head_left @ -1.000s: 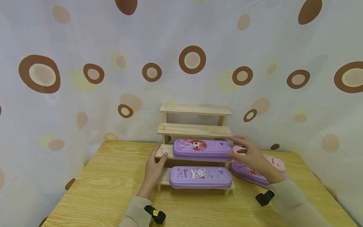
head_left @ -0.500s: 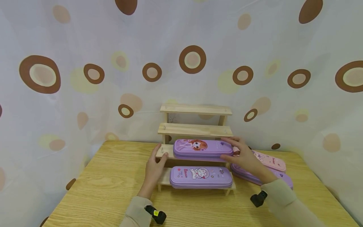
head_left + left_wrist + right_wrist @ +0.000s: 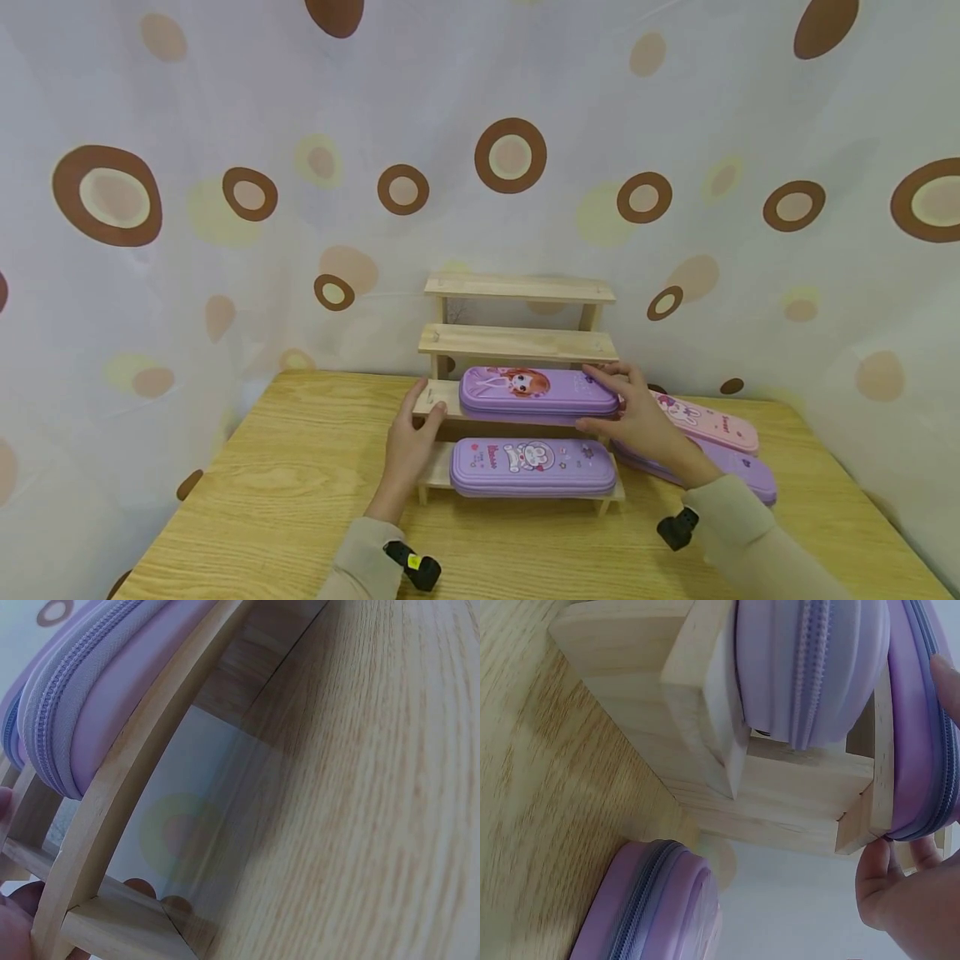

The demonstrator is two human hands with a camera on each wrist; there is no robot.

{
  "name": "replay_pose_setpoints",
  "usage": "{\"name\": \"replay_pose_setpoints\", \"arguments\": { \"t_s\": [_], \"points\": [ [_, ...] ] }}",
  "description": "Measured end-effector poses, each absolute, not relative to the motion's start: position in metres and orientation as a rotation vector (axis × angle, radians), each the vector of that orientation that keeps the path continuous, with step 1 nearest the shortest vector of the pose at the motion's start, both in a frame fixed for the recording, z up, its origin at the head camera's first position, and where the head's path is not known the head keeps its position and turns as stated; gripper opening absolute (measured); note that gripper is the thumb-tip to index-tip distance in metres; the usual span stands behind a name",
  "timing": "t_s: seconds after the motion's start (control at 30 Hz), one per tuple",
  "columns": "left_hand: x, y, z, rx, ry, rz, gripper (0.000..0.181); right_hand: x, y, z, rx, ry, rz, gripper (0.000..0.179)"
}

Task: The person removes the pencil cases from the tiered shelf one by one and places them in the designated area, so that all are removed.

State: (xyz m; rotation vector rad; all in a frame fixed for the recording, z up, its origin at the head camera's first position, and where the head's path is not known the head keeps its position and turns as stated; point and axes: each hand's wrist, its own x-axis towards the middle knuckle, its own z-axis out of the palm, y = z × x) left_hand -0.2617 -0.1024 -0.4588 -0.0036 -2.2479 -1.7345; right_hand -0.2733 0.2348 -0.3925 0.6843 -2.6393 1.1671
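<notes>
A purple pencil case with a red-haired girl picture (image 3: 540, 390) lies on the second step of a wooden stepped rack (image 3: 517, 342). My right hand (image 3: 647, 425) grips its right end, thumb at the front and fingers at the back. That thumb (image 3: 949, 686) shows on the case's side in the right wrist view. My left hand (image 3: 408, 446) holds the left end of the same step; in the left wrist view only bits of its fingers show. On the lowest step lies a lilac pencil case with a bunny picture (image 3: 532, 467).
To the right of the rack, a pink pencil case (image 3: 720, 427) and another purple pencil case (image 3: 742, 475) lie on the wood-grain table (image 3: 285, 492), partly hidden by my right hand. A patterned cloth (image 3: 300, 108) hangs close behind the rack.
My right hand has moved left and closed in on the right end of the girl-picture pencil case, which looks almost unmoved. The left hand has stayed at the rack.
</notes>
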Motion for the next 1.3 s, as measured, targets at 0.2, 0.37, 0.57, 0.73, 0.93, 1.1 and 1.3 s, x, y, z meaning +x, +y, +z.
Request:
{"name": "replay_pose_setpoints", "arguments": {
  "t_s": [0.2, 0.37, 0.57, 0.73, 0.93, 1.1, 1.3],
  "points": [
    [-0.261, -0.102, -0.458, -0.005, -2.244, -1.746, 0.056, -0.272, 0.234, -0.394, 0.68, -2.623, 1.065, 0.081],
    [-0.261, -0.102, -0.457, 0.009, -2.242, -1.747, 0.056, -0.268, 0.235, -0.392, 0.626, -2.653, 1.031, 0.082],
    [-0.261, -0.103, -0.457, 0.002, -2.254, -1.734, 0.056, -0.265, 0.242, -0.391, 0.6, -2.656, 1.071, 0.085],
    [-0.26, -0.103, -0.456, 0.006, -2.266, -1.743, 0.058, -0.263, 0.249, -0.39, 0.602, -2.609, 1.121, 0.083],
    [-0.26, -0.103, -0.455, -0.004, -2.27, -1.73, 0.058, -0.259, 0.257, -0.386, 0.563, -2.629, 1.107, 0.083],
    [-0.259, -0.102, -0.456, -0.002, -2.272, -1.737, 0.058, -0.252, 0.265, -0.382, 0.534, -2.663, 1.12, 0.082],
    [-0.259, -0.103, -0.456, 0.0, -2.271, -1.739, 0.058, -0.246, 0.277, -0.379, 0.482, -2.682, 1.212, 0.08]
  ]
}}
